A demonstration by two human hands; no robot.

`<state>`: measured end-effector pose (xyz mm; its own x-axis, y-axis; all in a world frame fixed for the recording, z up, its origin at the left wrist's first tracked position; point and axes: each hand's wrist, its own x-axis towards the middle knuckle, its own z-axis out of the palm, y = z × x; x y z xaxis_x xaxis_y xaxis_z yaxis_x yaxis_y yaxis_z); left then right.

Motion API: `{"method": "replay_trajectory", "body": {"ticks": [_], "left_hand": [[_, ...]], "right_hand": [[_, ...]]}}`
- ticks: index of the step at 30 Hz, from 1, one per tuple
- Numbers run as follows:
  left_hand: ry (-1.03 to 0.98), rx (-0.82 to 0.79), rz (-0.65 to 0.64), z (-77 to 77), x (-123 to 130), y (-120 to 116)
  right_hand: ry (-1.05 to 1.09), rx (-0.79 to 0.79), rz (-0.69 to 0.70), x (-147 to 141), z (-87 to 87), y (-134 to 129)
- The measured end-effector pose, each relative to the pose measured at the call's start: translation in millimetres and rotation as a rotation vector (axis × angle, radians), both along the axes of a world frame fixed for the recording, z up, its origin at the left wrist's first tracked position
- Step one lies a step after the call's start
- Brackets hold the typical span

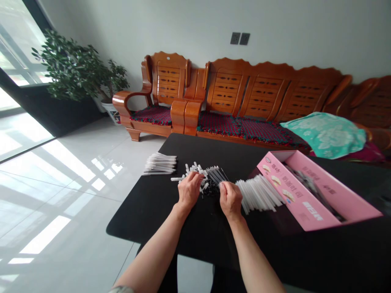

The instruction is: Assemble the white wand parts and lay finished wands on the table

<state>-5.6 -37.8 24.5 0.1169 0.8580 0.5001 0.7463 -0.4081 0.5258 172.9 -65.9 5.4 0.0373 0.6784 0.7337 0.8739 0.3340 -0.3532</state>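
Fingers of left hand [190, 190] and right hand [230, 200] curl over loose white-and-black plastic pieces [195, 168] on the bench [146, 213]; grip unconfirmed.

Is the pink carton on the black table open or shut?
Open: the pink carton shows its inside from above, with grey contents and no lid across it.

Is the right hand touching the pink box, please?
Apart: the head view shows a pile of white tubes between the right hand and the pink box.
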Motion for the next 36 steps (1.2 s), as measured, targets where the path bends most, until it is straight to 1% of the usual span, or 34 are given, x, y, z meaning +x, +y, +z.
{"method": "replay_trajectory", "body": {"ticks": [2,4,6,8,9,11,13,14,16,20,21,23,25,28,36], "left_hand": [[-0.006,0.021,-0.129,-0.8,8.2,-3.8],[-0.012,0.019,-0.226,-1.3,13.3,-6.6],[-0.024,0.006,-0.288,-0.8,15.6,-8.5],[-0.066,0.002,-0.318,0.2,15.6,-9.4],[-0.106,0.003,-0.310,0.6,15.0,-9.3],[-0.207,-0.011,-0.240,0.5,12.9,-7.9],[-0.292,-0.063,-0.145,-1.2,10.8,-4.6],[-0.331,-0.107,-0.118,-2.7,10.2,-2.5],[-0.464,-0.235,-0.136,-6.4,10.2,2.5],[-0.997,-0.508,-0.266,-13.1,13.2,12.4],[-1.102,-0.545,-0.276,-14.1,13.4,14.4],[-1.214,-0.578,-0.269,-15.4,12.7,17.5],[-1.239,-0.581,-0.250,-15.9,11.3,19.1],[-1.224,-0.571,-0.235,-15.8,10.6,18.8],[-1.211,-0.544,-0.197,-12.2,11.8,16.1]], "right_hand": [[0.010,-0.036,0.074,-5.5,0.6,-0.5],[0.006,-0.072,0.115,-8.7,1.5,-1.0],[0.002,-0.107,0.148,-10.2,2.6,-1.3],[0.028,-0.131,0.179,-10.3,3.1,-1.5],[0.054,-0.138,0.191,-9.8,3.0,-1.5],[0.125,-0.128,0.187,-8.1,2.2,-1.5],[0.198,-0.088,0.159,-6.2,0.9,-1.4],[0.226,-0.067,0.148,-5.6,0.3,-1.5],[0.248,-0.051,0.152,-5.6,-0.2,-1.6],[0.175,-0.087,0.233,-9.6,1.9,-2.0],[0.154,-0.095,0.249,-10.8,2.8,-2.0],[0.122,-0.113,0.266,-12.6,4.3,-2.0],[0.090,-0.129,0.268,-13.5,5.1,-1.9],[0.038,-0.140,0.259,-13.5,4.6,-1.3],[-0.037,-0.130,0.265,-13.1,-0.1,1.0]]}}
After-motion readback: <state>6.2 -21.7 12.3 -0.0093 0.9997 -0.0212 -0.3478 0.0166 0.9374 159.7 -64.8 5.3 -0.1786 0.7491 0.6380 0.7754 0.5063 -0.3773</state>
